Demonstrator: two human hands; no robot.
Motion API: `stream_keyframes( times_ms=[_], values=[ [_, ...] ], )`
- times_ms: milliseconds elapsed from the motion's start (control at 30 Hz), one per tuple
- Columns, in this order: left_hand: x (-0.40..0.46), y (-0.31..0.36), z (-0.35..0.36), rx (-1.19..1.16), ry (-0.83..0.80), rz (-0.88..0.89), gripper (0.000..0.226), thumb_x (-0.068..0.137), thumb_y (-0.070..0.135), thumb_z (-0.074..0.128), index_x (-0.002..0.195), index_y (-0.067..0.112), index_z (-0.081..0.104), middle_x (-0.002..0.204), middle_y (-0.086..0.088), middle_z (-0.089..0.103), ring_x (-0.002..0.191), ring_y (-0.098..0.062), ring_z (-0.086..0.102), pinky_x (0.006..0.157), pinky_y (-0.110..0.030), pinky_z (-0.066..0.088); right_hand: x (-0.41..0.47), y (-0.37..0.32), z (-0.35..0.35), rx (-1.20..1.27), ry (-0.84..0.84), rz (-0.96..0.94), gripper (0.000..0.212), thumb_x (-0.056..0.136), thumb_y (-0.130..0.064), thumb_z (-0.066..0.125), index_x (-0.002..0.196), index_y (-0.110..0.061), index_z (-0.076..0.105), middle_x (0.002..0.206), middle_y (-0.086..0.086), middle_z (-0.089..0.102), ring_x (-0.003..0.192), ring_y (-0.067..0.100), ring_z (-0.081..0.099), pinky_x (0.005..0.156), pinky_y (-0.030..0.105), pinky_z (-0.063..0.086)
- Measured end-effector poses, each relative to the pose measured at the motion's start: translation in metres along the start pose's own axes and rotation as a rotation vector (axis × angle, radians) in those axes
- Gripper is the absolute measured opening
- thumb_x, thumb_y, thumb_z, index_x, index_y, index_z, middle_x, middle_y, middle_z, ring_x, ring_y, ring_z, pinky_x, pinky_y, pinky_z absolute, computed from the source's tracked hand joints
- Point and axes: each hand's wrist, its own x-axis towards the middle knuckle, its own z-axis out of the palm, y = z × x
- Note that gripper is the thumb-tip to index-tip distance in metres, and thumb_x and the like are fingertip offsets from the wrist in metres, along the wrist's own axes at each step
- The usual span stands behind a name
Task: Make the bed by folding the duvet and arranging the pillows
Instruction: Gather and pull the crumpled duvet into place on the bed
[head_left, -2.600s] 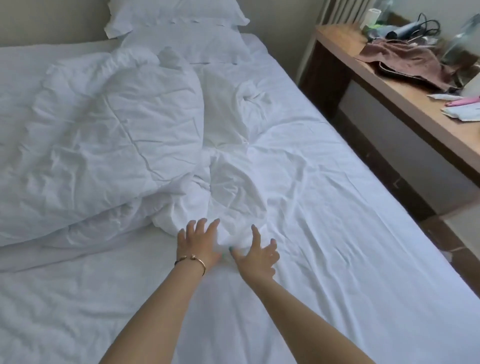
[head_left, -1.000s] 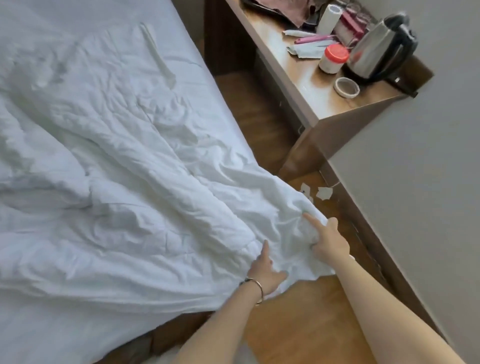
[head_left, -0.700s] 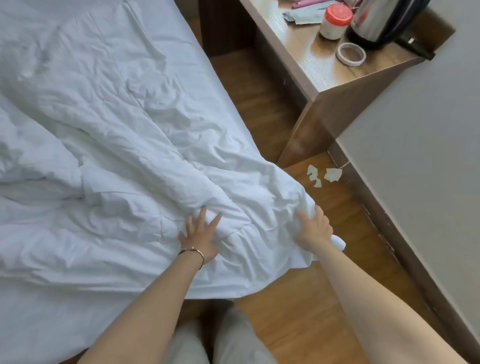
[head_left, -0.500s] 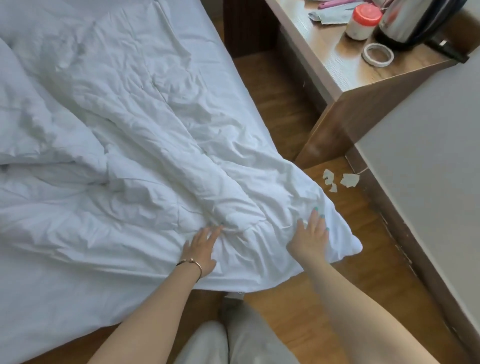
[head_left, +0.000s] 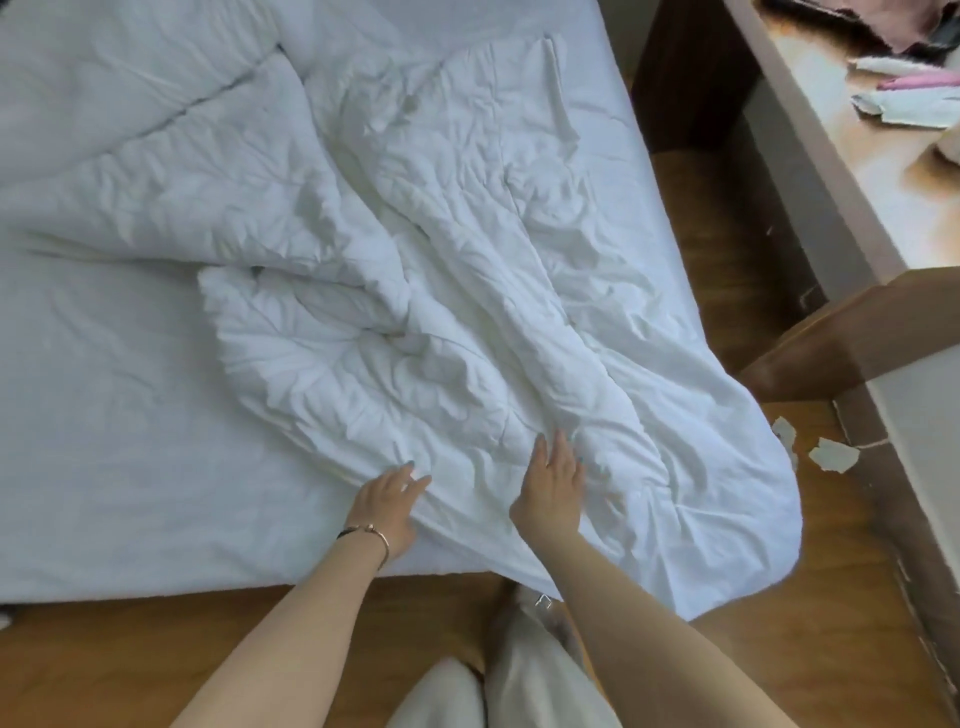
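A crumpled white duvet (head_left: 467, 291) lies across the bed (head_left: 104, 415), and its near right corner (head_left: 727, 519) hangs over the foot of the mattress above the floor. My left hand (head_left: 387, 506), with a bracelet at the wrist, rests on the duvet's near edge with fingers stretched out. My right hand (head_left: 553, 486) lies flat on the duvet a little to the right, fingers straight and pointing up the bed. No pillows are in view.
A wooden desk (head_left: 831, 171) stands to the right of the bed, with papers (head_left: 904, 106) and cloth on it. A strip of wooden floor (head_left: 727, 260) runs between them. Torn paper scraps (head_left: 831, 454) lie by the wall. My legs are below, at the bed's foot.
The duvet corner has been pulled down to the foot of the bed and let go. Both hands have shifted left along its near edge and now lie flat on it.
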Motion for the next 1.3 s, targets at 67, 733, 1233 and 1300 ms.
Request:
stream_keyframes(
  times_ms=[67, 733, 1233, 1300],
  values=[
    [0.003, -0.029, -0.013, -0.009, -0.010, -0.053, 0.072, 0.091, 0.011, 0.041, 0.151, 0.037, 0.011, 0.160, 0.006, -0.005, 0.147, -0.021, 0.001, 0.118, -0.035, 0.009, 0.008, -0.029, 0.001, 0.042, -0.138, -0.115, 0.078, 0.086, -0.012, 0.058, 0.151, -0.014, 0.015, 0.161, 0.009, 0.003, 0.148, 0.029, 0.005, 0.119, 0.042, 0.013],
    [0.142, -0.335, -0.127, 0.469, 0.441, 0.498, 0.058, 0.057, 0.018, 0.075, 0.113, 0.026, 0.064, 0.110, -0.001, 0.066, 0.105, -0.024, 0.060, 0.101, -0.040, 0.026, 0.058, -0.310, 0.081, -0.222, -0.100, -0.231, 0.121, 0.080, 0.005, 0.059, 0.138, -0.056, -0.026, 0.158, 0.001, 0.011, 0.112, 0.034, 0.052, 0.083, 0.041, 0.049],
    [-0.060, -0.355, -0.025, -0.143, -0.225, 0.207, 0.087, 0.078, 0.080, 0.038, 0.149, 0.034, 0.018, 0.138, 0.006, 0.051, 0.115, -0.022, 0.057, 0.087, -0.031, 0.045, -0.079, -0.323, 0.111, -0.319, -0.480, -0.136, 0.084, 0.091, -0.012, 0.040, 0.146, -0.056, -0.006, 0.094, 0.003, 0.056, 0.083, 0.024, 0.056, 0.069, 0.031, 0.043],
    [-0.085, -0.360, -0.001, -0.312, -0.323, 0.223, 0.093, 0.076, 0.076, 0.049, 0.150, 0.033, 0.014, 0.139, 0.011, 0.046, 0.123, -0.019, 0.051, 0.095, -0.027, 0.042, -0.089, -0.326, 0.118, -0.216, -0.611, -0.051, 0.079, 0.093, -0.014, 0.037, 0.148, -0.054, -0.002, 0.133, 0.011, 0.048, 0.115, 0.030, 0.052, 0.089, 0.037, 0.047]
  ],
)
